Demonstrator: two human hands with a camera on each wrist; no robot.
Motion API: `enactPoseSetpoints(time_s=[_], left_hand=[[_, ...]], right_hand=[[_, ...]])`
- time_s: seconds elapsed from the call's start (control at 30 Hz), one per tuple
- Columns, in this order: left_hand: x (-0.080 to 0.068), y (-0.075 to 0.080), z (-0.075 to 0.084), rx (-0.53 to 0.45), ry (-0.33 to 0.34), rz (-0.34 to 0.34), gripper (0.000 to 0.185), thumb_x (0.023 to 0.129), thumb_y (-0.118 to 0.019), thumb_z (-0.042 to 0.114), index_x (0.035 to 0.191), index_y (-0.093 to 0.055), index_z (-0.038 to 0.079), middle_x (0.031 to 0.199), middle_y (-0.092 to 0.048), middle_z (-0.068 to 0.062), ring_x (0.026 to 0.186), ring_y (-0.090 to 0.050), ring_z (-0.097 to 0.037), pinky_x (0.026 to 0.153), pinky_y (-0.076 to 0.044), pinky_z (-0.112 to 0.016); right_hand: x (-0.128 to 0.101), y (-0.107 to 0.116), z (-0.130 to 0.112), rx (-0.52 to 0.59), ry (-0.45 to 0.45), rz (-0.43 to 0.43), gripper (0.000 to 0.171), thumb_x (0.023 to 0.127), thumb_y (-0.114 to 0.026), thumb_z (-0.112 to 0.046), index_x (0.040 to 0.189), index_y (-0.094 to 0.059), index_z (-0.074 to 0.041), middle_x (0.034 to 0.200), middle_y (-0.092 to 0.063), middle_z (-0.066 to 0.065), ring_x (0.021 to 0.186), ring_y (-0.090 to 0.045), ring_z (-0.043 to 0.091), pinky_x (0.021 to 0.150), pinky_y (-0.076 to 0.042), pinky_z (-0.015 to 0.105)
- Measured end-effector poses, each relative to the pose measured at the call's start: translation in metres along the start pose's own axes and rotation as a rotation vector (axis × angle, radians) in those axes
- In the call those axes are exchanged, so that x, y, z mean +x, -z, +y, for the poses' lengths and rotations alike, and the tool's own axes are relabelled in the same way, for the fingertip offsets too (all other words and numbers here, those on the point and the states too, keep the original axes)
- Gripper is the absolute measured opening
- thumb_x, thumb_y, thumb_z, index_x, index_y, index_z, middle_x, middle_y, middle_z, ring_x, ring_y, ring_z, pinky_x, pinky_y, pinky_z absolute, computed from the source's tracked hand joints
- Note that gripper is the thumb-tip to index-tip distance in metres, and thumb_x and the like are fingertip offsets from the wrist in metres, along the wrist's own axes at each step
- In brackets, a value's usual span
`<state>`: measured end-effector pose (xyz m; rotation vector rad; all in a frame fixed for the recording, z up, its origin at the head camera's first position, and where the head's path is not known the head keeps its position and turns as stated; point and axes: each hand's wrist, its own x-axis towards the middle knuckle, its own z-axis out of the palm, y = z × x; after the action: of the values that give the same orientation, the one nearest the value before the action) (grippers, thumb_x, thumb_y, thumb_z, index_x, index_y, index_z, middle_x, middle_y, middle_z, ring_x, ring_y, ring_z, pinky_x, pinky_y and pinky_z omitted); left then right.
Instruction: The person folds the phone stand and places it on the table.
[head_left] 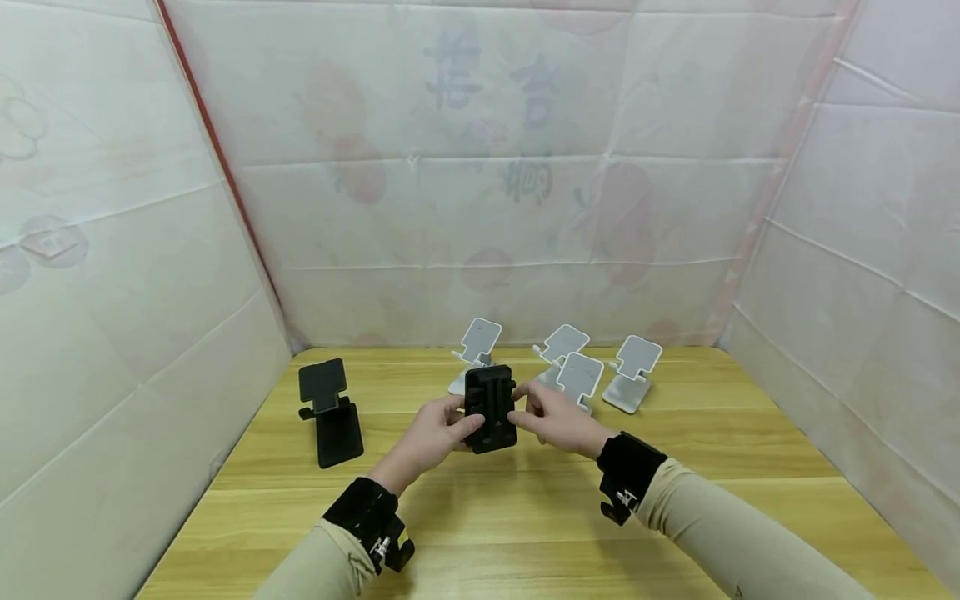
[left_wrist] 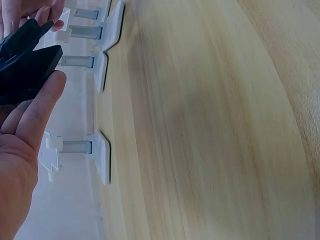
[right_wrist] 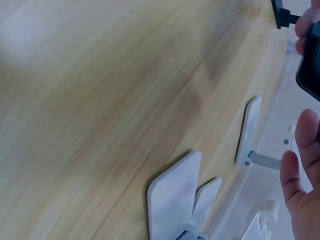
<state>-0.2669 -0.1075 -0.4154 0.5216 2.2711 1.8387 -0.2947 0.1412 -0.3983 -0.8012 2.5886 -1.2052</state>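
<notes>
Head view: I'm seeing both hands meeting over the middle of the wooden surface, holding a black phone stand between them, above the wood. The left hand is gripping the stand's left edge w/ fingers curled round it, thumb lying on the front. The right hand is pinching the right edge, fingertips on the side. Both wrists are wearing black straps over beige sleeves. A second black stand is sitting unfolded on the surface, well apart to the left. Four white stands are sitting at the back: one just behind the held stand, two close together behind the right hand, and one furthest right. White sheeting is walling in the surface on 3 sides.

Left wrist view: the left hand is showing at the frame's left, fingers stretching up along the black phone stand; grip is closed on it. White stands are lining up beyond, bases on the surface.

Right wrist view: only part of the right hand is showing at the right edge, w/ a corner of the black phone stand beside the fingertips. From here alone I can't tell the grip. White stand bases are resting on the surface nearby.
</notes>
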Motion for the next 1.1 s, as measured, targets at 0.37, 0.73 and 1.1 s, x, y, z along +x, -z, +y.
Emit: enactPoseSetpoints(time_s=[0.37, 0.73, 1.1], left_hand=[[0.0, -0.002, -0.003, -0.025, -0.014, -0.06, 0.037, 0.106, -0.058, 0.017, 0.136, -0.057, -0.004, 0.111, -0.072, -0.022, 0.096, -0.074, -0.03, 0.082, -0.064, -0.051], [0.0, -0.003, -0.004, -0.068, -0.002, -0.082, 0.036, 0.108, -0.053, 0.014, 0.137, -0.054, -0.006, 0.117, -0.069, -0.027, 0.095, -0.075, -0.033, 0.084, -0.063, -0.053], [-0.004, -0.001, -0.005, -0.016, 0.104, -0.152, 0.041, 0.107, -0.057, 0.022, 0.138, -0.056, -0.005, 0.114, -0.072, -0.022, 0.1, -0.073, -0.041, 0.087, -0.062, -0.051]], right_hand=[[0.0, 0.001, -0.004, -0.02, 0.006, -0.002, 0.012, 0.102, -0.064, -0.024, 0.103, -0.064, -0.012, 0.063, -0.056, 0.003, 0.058, -0.059, 0.03, 0.05, -0.044, 0.028], [0.0, 0.0, -0.005, -0.018, 0.023, 0.005, 0.013, 0.102, -0.064, -0.024, 0.1, -0.064, -0.011, 0.063, -0.053, -0.003, 0.054, -0.052, 0.013, 0.047, -0.043, 0.026], [-0.029, 0.004, 0.008, 0.236, -0.151, -0.078, 0.032, 0.104, -0.062, -0.029, 0.086, -0.05, -0.005, 0.066, -0.051, 0.003, 0.059, -0.052, 0.02, 0.059, -0.043, 0.034]])
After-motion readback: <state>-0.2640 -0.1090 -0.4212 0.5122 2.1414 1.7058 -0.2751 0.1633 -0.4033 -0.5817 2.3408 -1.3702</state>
